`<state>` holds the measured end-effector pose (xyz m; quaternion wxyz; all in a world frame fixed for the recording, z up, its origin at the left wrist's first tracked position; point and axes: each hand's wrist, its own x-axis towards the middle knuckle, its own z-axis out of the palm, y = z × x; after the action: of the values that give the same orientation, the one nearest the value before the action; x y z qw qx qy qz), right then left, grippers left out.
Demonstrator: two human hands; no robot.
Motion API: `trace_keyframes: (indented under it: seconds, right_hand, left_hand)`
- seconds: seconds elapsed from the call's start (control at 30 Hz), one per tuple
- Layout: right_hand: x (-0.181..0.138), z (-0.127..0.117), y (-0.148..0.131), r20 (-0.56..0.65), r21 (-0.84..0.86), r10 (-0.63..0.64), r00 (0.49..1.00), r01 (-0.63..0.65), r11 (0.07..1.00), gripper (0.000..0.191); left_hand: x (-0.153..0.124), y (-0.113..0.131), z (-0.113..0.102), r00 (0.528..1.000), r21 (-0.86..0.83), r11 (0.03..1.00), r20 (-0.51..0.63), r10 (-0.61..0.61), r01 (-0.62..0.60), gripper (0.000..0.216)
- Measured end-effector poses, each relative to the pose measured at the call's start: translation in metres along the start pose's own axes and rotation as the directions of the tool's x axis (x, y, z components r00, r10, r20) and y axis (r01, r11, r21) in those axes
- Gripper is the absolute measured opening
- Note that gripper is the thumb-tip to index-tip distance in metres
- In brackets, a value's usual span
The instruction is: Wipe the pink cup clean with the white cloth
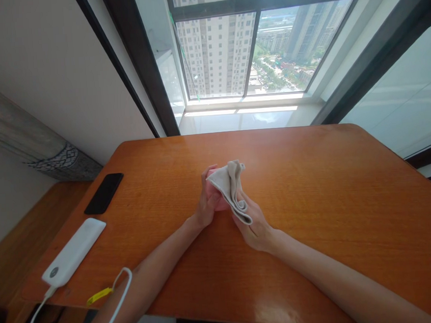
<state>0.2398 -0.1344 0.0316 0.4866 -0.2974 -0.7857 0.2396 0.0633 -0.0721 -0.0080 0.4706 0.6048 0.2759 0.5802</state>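
Note:
Over the middle of the wooden table (305, 184), my two hands come together around a pink object and a cloth. My left hand (204, 201) is wrapped round the left side of the pink object (220, 203), whose kind I cannot make out because the cloth and fingers cover most of it. A light grey folded cloth (232, 182) lies against the pink object's right side. My right hand (254, 222) grips that cloth from the right, its folds bunched up between thumb and fingers.
At the table's left side lie a black phone (104, 194) and a white power bank (74, 251). A white cable (123, 296) with a yellow tag (99, 296) runs across my left forearm. Beyond the far edge is a window (219, 58); a curtain (24, 120) hangs at left.

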Motion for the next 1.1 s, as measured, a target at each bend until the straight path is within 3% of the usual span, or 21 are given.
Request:
trace_keyframes:
  seconds: [0.17, 0.23, 0.3, 0.37, 0.43, 0.53, 0.6, 0.67, 0.73, 0.87, 0.97, 1.03, 1.1]
  right_hand:
    - [-0.005, -0.005, -0.002, -0.052, 0.109, -0.033, 0.998, 0.039, 0.993, 0.034]
    - [-0.011, -0.003, 0.0, -0.076, 0.201, 0.038, 0.996, -0.022, 0.979, 0.033]
    - [-0.015, -0.001, 0.002, -0.106, 0.341, 0.215, 0.971, -0.167, 0.925, 0.034]
    - [-0.013, -0.001, 0.002, -0.144, 0.549, 0.454, 0.879, -0.311, 0.776, 0.03]
    - [-0.004, -0.005, 0.001, -0.101, 0.762, 0.659, 0.746, -0.367, 0.533, 0.028]
    - [0.014, -0.017, -0.002, 0.12, 0.897, 0.781, 0.613, -0.404, 0.179, 0.031]
    - [0.023, -0.025, -0.004, 0.199, 0.903, 0.795, 0.574, -0.422, 0.079, 0.031]
    - [0.025, -0.028, -0.006, 0.187, 0.898, 0.791, 0.583, -0.428, 0.103, 0.033]
    - [0.025, -0.028, -0.008, 0.153, 0.873, 0.764, 0.627, -0.448, 0.193, 0.037]
    - [0.022, -0.029, -0.01, 0.144, 0.748, 0.649, 0.747, -0.511, 0.422, 0.04]
    - [0.022, -0.034, -0.009, 0.182, 0.574, 0.522, 0.834, -0.521, 0.632, 0.021]
    - [0.022, -0.039, -0.009, 0.242, 0.431, 0.408, 0.88, -0.475, 0.767, 0.011]
    - [0.024, -0.044, -0.009, 0.309, 0.307, 0.271, 0.912, -0.366, 0.879, 0.019]
  left_hand:
    - [-0.005, 0.001, 0.0, 0.992, 0.022, 0.998, 0.117, 0.055, -0.058, 0.098]
    - [-0.005, 0.002, 0.001, 0.975, 0.044, 0.993, 0.201, 0.098, -0.109, 0.1]
    - [-0.003, 0.003, 0.001, 0.958, 0.094, 0.979, 0.242, 0.156, -0.183, 0.099]
    - [0.0, 0.005, 0.002, 0.943, 0.164, 0.949, 0.246, 0.226, -0.27, 0.098]
    - [0.004, 0.008, 0.003, 0.92, 0.243, 0.901, 0.253, 0.298, -0.359, 0.098]
    - [0.007, 0.011, 0.004, 0.888, 0.323, 0.837, 0.287, 0.359, -0.442, 0.1]
    - [0.008, 0.012, 0.005, 0.886, 0.334, 0.83, 0.297, 0.357, -0.446, 0.1]
    - [0.008, 0.011, 0.004, 0.895, 0.319, 0.845, 0.276, 0.351, -0.43, 0.099]
    - [0.007, 0.009, 0.003, 0.913, 0.271, 0.881, 0.244, 0.326, -0.387, 0.097]
    - [0.003, 0.007, 0.0, 0.955, 0.113, 0.964, 0.205, 0.212, -0.239, 0.097]
    - [0.001, 0.011, 0.0, 0.97, -0.037, 0.994, 0.217, 0.107, -0.101, 0.098]
    - [0.001, 0.015, 0.002, 0.967, -0.132, 0.991, 0.245, 0.065, -0.034, 0.094]
    - [0.002, 0.018, 0.002, 0.966, -0.187, 0.982, 0.25, 0.066, -0.019, 0.089]
